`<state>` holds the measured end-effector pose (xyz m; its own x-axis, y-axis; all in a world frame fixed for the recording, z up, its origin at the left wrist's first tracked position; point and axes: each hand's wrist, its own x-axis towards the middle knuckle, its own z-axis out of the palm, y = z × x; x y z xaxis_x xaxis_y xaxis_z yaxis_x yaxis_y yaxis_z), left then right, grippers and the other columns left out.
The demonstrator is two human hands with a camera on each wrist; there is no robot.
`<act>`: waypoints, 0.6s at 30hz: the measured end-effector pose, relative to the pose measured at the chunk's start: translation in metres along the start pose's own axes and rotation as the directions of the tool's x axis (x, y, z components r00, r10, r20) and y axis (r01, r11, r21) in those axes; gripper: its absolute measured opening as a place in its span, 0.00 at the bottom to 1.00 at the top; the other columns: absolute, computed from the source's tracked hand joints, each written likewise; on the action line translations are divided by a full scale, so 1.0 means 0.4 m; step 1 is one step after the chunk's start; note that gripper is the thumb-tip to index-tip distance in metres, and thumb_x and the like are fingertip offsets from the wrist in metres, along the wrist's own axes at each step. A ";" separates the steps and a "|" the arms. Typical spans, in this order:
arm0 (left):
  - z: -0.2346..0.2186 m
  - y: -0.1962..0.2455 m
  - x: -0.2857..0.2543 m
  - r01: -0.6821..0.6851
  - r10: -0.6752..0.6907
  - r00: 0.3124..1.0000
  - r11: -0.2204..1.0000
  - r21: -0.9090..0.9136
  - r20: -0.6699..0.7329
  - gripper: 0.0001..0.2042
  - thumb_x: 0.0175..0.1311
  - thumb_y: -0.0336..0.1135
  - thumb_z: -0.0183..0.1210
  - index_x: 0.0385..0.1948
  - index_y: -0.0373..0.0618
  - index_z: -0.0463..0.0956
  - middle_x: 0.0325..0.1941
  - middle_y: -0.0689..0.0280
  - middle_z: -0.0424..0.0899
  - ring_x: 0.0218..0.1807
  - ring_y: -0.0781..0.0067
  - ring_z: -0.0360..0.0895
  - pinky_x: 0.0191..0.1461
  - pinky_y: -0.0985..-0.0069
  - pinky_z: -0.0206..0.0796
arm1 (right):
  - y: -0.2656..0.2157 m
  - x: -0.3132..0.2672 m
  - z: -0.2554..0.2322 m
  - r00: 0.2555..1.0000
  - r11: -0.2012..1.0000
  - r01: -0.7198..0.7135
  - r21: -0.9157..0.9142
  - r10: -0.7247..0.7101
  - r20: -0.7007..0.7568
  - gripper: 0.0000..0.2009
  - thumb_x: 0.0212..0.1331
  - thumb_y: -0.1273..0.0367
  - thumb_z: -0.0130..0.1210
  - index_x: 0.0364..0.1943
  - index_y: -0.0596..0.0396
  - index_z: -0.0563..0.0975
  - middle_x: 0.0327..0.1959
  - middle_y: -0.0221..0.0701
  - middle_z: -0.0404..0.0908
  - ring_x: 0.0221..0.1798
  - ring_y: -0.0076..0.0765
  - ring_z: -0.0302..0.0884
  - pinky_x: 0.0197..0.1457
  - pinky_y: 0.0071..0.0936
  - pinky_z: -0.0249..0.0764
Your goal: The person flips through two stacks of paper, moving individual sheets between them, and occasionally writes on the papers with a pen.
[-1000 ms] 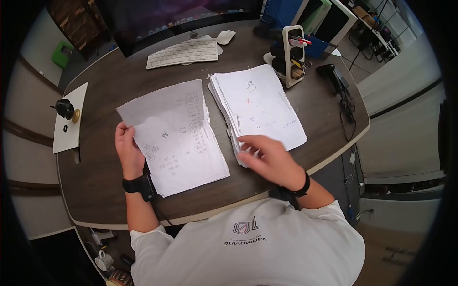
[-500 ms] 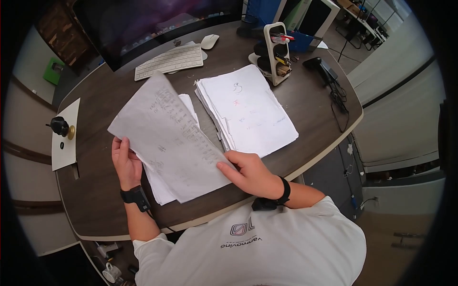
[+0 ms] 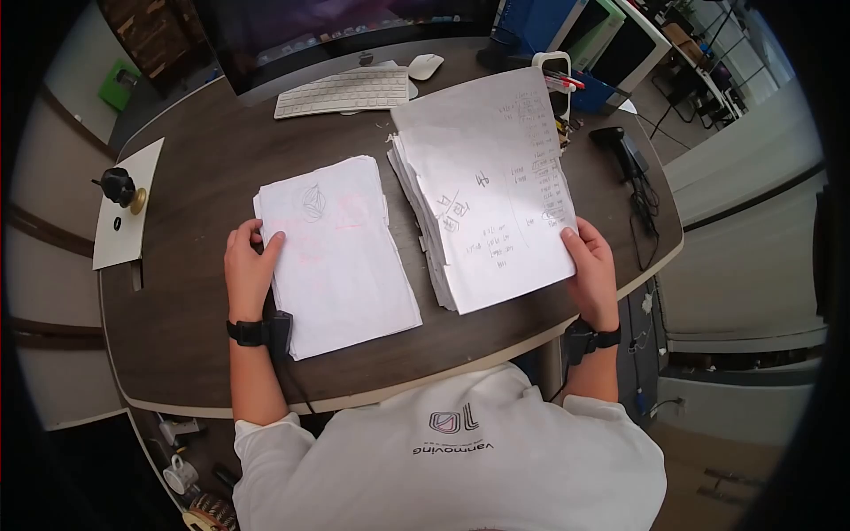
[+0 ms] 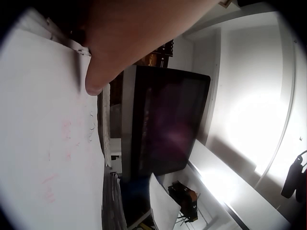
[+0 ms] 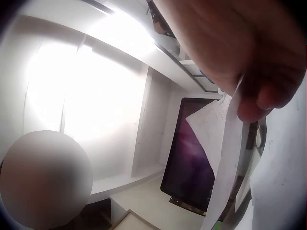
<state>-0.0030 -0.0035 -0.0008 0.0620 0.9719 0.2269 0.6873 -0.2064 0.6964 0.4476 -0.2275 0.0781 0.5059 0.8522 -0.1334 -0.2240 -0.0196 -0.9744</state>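
Observation:
My right hand point(image 3: 593, 270) pinches the right edge of a handwritten sheet point(image 3: 496, 195) between thumb and fingers. This sheet overlies the right paper stack point(image 3: 423, 212), covering most of its top. In the right wrist view the sheet point(image 5: 228, 158) bends up from the fingers. My left hand point(image 3: 250, 270) grips the left edge of the left paper stack point(image 3: 350, 283), thumb on top and fingers bent at the side. A pencil drawing and faint red writing show on that stack's top page. The left wrist view shows the thumb on the white page point(image 4: 43, 124).
Behind the stacks are a white keyboard point(image 3: 345, 93), a mouse point(image 3: 426, 66) and a monitor point(image 3: 345, 31). A pen holder point(image 3: 551, 62) stands partly behind the lifted sheet. A black handheld scanner point(image 3: 620, 155) with its cable lies at right; a white board point(image 3: 128, 208) carries a black object at left.
The handwritten sheet has moved from the left stack to over the right one, drawn across by the right hand. The left hand has returned to the left stack's edge, where a drawing is now uncovered.

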 end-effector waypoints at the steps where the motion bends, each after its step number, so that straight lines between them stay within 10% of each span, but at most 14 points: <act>1: -0.003 0.017 -0.004 0.010 -0.011 1.000 0.998 0.062 0.018 0.21 0.62 0.40 0.74 0.53 0.40 0.82 0.41 0.64 0.79 0.40 0.67 0.78 0.46 0.67 0.74 | -0.001 0.007 -0.006 1.000 1.000 0.002 -0.001 -0.002 -0.006 0.19 0.79 0.71 0.56 0.66 0.69 0.75 0.53 0.37 0.88 0.50 0.25 0.88 0.56 0.24 0.83; 18: 0.005 0.001 -0.007 -0.038 0.036 0.999 0.997 0.074 0.026 0.17 0.61 0.37 0.74 0.41 0.39 0.77 0.41 0.60 0.78 0.41 0.59 0.78 0.47 0.63 0.73 | 0.054 0.063 -0.045 0.992 0.857 0.091 -0.507 -0.122 -0.027 0.19 0.76 0.70 0.60 0.64 0.69 0.79 0.49 0.32 0.89 0.47 0.21 0.82 0.53 0.22 0.78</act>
<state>-0.0016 -0.0060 -0.0025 0.1052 0.9665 0.2343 0.7360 -0.2341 0.6353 0.4703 -0.2157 0.0504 0.5519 0.8337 -0.0185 0.2763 -0.2038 -0.9392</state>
